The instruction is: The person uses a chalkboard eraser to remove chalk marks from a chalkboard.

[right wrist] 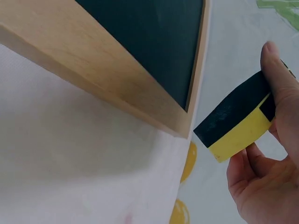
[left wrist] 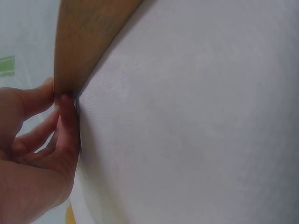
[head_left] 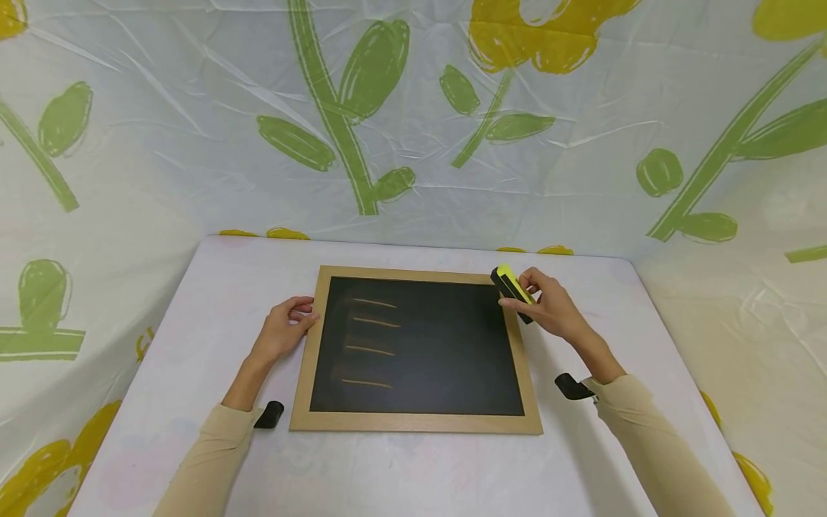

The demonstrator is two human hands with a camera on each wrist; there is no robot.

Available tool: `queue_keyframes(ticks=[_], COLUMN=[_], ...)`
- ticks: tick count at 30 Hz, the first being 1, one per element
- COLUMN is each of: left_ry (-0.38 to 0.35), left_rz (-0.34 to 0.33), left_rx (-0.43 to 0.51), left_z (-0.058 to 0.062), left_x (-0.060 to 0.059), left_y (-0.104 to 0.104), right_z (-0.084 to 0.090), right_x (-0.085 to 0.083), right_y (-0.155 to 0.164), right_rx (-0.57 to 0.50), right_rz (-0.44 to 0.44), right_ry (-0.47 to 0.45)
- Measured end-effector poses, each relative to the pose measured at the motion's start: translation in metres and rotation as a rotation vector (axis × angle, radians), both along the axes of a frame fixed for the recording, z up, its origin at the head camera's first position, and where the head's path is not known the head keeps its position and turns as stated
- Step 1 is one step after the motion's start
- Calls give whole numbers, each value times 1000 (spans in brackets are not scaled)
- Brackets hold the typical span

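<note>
The counter (head_left: pixel 194 345) under its white cover carries my wood-framed chalkboard (head_left: pixel 416 345), lying flat in front of me. Four short orange chalk strokes (head_left: pixel 373 343) still stand on its left half, so I judge the wiping not yet begun; all the marks are left. My left hand (head_left: pixel 282 332) rests at the frame's left edge, fingers loosely curled and touching the wood. My right hand (head_left: pixel 552 305) pinches the yellow-and-black eraser (head_left: pixel 512 289) between thumb and fingers, just over the board's upper right corner.
</note>
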State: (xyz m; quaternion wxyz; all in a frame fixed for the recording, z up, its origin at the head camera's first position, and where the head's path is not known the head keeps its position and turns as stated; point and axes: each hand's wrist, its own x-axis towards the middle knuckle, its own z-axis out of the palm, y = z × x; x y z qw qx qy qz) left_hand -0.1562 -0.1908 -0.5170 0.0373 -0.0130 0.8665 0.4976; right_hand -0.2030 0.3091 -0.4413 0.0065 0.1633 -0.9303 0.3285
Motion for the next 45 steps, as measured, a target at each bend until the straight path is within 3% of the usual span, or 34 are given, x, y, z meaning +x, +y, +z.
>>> queue_keyframes(ticks=[10,24,37,45], left_ry=[-4,-14,11,-35], left_rz=[8,11,31,63], left_rx=[-8,-12,-5,24], left_z=[-2,0,-1,4], left_x=[0,1,0,-2], left_y=[0,1,1,3], right_z=[4,9,10,8], right_x=[3,4,3,0], right_y=[-19,-42,-65,-77], right_rx=[37,41,64,90], right_rz=[58,55,102,126], right_ry=[-4,-68,-51,-20])
